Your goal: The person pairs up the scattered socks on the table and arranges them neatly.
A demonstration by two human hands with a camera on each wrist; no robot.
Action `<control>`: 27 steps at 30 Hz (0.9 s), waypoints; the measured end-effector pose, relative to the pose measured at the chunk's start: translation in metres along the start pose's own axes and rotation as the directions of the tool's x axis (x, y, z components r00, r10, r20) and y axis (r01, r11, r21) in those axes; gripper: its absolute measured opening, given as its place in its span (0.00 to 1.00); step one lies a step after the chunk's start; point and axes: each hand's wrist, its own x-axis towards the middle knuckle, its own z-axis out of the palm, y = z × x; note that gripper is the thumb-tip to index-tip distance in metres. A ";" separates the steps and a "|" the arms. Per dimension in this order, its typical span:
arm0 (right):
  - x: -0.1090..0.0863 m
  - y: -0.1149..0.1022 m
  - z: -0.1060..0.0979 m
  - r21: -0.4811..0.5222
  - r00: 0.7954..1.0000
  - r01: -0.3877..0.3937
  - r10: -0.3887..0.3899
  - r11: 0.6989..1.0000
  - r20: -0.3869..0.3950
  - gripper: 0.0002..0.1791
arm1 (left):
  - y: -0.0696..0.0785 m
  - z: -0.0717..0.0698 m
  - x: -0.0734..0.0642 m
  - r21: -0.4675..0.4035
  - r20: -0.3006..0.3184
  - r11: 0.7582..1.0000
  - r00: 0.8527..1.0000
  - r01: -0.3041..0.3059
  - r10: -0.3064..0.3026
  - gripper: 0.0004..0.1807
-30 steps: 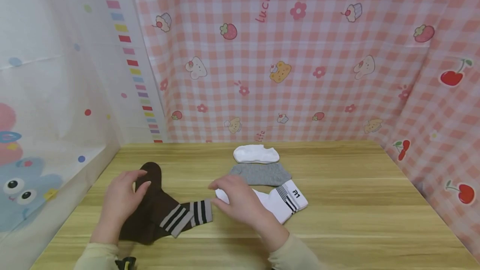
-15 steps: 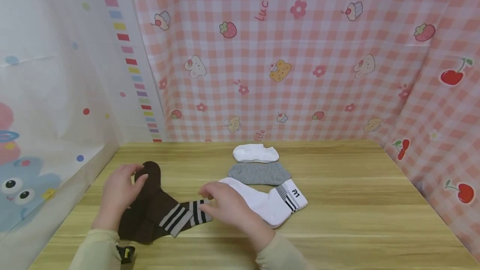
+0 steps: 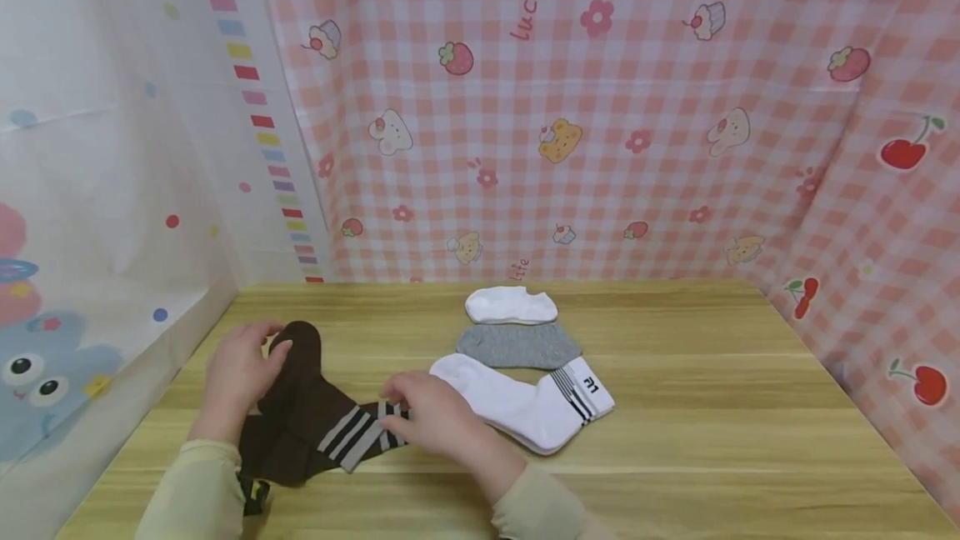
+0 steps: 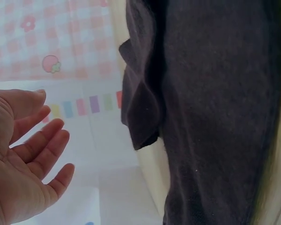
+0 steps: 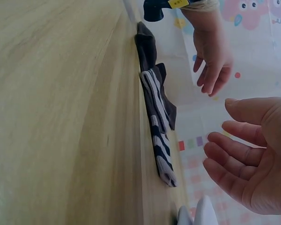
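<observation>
A pair of dark brown socks with grey cuffs and black stripes (image 3: pixel 303 415) lies crossed on the left of the table. Over their upper left side hovers my left hand (image 3: pixel 238 372), fingers loosely bent and holding nothing. The left wrist view shows that hand (image 4: pixel 25 159) apart from the brown fabric (image 4: pixel 220 103). My right hand (image 3: pixel 442 419) is just above the striped cuffs, hiding part of one. Its fingers (image 5: pixel 227 152) are spread and relaxed in the right wrist view, with nothing between them.
Right of the brown socks lie white crew socks with black stripes (image 3: pixel 517 407). Behind them are a grey ankle sock (image 3: pixel 519 346) and a white low-cut sock (image 3: pixel 512 306). The wooden table (image 3: pixel 697 448) meets a pink checked curtain (image 3: pixel 660 190) at the back.
My right hand has moved left from over the white crew socks to the brown socks' cuffs, uncovering the white ones. My left hand has shifted slightly up and left. The socks lie as before.
</observation>
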 end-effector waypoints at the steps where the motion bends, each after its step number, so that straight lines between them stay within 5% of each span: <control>1: 0.000 0.000 0.000 0.001 1.000 0.004 -0.004 1.000 -0.002 0.14 | -0.001 0.001 0.001 0.004 0.006 1.000 1.000 0.006 -0.006 0.15; 17: 0.008 -0.006 0.013 -0.034 1.000 -0.022 0.022 0.999 0.009 0.17 | -0.011 0.012 0.032 0.025 0.103 0.999 0.993 0.047 -0.049 0.21; 27: 0.012 -0.013 0.019 -0.046 0.995 -0.079 0.082 0.996 0.049 0.20 | -0.019 0.018 0.038 0.047 0.161 0.994 0.982 0.096 -0.102 0.23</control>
